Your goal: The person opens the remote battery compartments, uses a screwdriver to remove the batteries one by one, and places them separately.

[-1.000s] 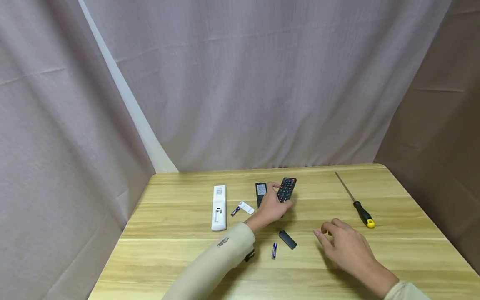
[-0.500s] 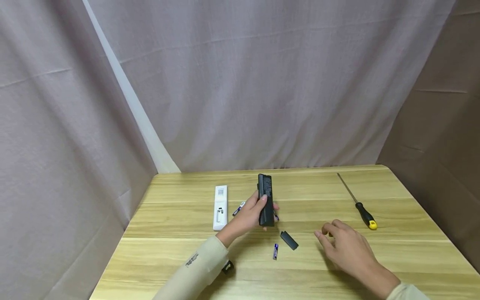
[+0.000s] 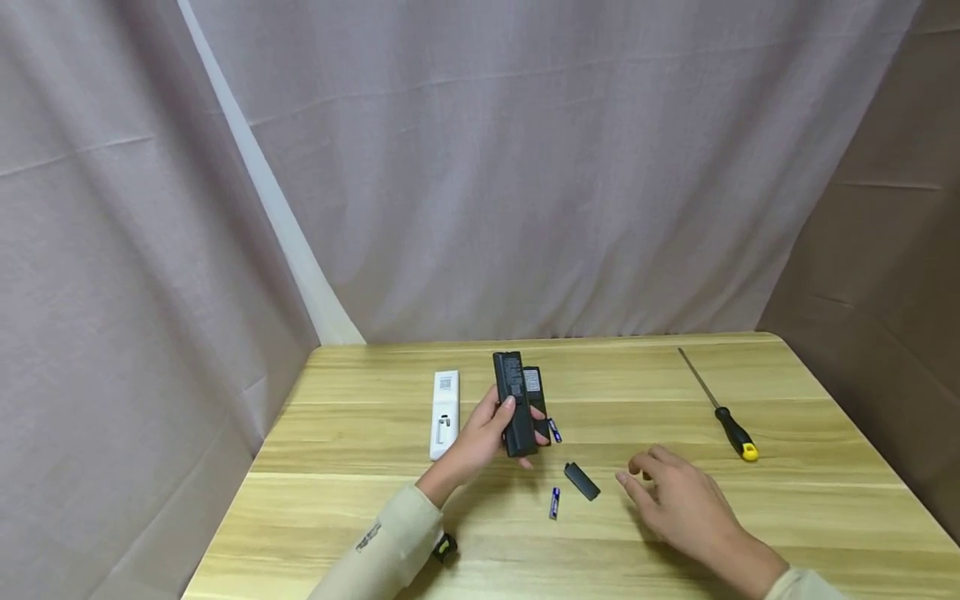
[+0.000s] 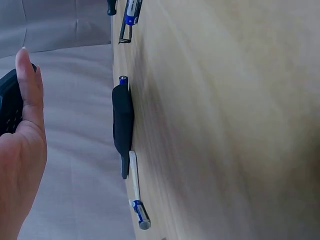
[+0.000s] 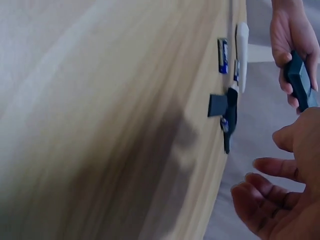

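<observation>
My left hand grips a black remote control above the table, thumb on its back, buttons facing away from the head camera. The right wrist view shows that remote between thumb and fingers. Just behind it, a second black remote with a pale label lies on the table, a battery at its right edge. My right hand hovers with loosely bent fingers, holding nothing. Closest to it lies a small black battery cover, and left of that another battery.
A white remote lies face down at the left, its battery bay uncovered. A screwdriver lies at the right. By the left sleeve is a small black-and-yellow object. The left wrist view shows a white cover and a battery.
My left hand has lifted the black remote, turned it from buttons up to back up, and brought it left and nearer. The right hand has barely moved.
</observation>
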`<state>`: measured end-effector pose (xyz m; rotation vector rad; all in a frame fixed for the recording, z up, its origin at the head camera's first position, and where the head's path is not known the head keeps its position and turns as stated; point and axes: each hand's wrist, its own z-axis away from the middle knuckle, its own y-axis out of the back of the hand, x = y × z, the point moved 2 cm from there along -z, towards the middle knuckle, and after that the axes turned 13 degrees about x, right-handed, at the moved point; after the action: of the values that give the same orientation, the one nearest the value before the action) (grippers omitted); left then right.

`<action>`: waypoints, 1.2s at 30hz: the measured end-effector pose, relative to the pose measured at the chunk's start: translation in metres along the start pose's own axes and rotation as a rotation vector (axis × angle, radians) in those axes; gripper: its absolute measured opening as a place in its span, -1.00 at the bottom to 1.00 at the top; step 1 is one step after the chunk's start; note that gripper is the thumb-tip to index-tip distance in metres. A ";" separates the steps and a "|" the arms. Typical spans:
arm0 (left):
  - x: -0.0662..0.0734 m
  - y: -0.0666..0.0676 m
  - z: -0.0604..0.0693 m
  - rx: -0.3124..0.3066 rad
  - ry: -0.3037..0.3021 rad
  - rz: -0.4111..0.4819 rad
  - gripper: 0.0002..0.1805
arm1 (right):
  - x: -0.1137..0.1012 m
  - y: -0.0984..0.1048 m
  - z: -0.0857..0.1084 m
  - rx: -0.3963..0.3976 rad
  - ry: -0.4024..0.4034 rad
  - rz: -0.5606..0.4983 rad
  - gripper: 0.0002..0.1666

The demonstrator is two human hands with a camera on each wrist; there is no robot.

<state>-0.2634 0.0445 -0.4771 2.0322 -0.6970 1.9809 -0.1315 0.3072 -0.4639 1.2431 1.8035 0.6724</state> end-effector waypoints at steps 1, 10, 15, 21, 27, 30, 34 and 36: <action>0.000 0.000 0.001 0.003 -0.004 -0.009 -0.49 | -0.002 -0.002 0.001 0.000 0.012 -0.010 -0.87; -0.004 -0.004 0.010 -0.018 -0.028 -0.043 -0.49 | -0.035 -0.017 -0.003 -0.038 0.114 -0.091 -0.49; -0.006 -0.006 0.014 -0.044 -0.023 -0.049 -0.50 | -0.051 -0.021 -0.012 -0.022 0.187 -0.119 -0.29; -0.007 -0.009 0.016 -0.027 -0.059 -0.137 -0.46 | -0.068 -0.026 -0.023 -0.003 0.269 -0.146 -0.19; -0.005 -0.013 0.017 0.010 -0.099 -0.219 -0.48 | -0.076 -0.030 -0.028 -0.001 0.276 -0.155 -0.27; -0.004 -0.014 0.018 0.022 -0.101 -0.221 -0.48 | -0.077 -0.031 -0.030 0.002 0.277 -0.140 -0.27; -0.004 -0.015 0.018 0.046 -0.101 -0.223 -0.47 | -0.077 -0.033 -0.030 0.018 0.285 -0.119 -0.20; -0.004 -0.016 0.018 0.054 -0.097 -0.216 -0.48 | -0.077 -0.033 -0.030 0.027 0.292 -0.115 -0.19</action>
<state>-0.2401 0.0510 -0.4790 2.1447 -0.4256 1.8091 -0.1605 0.2246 -0.4491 1.0918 2.1114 0.7977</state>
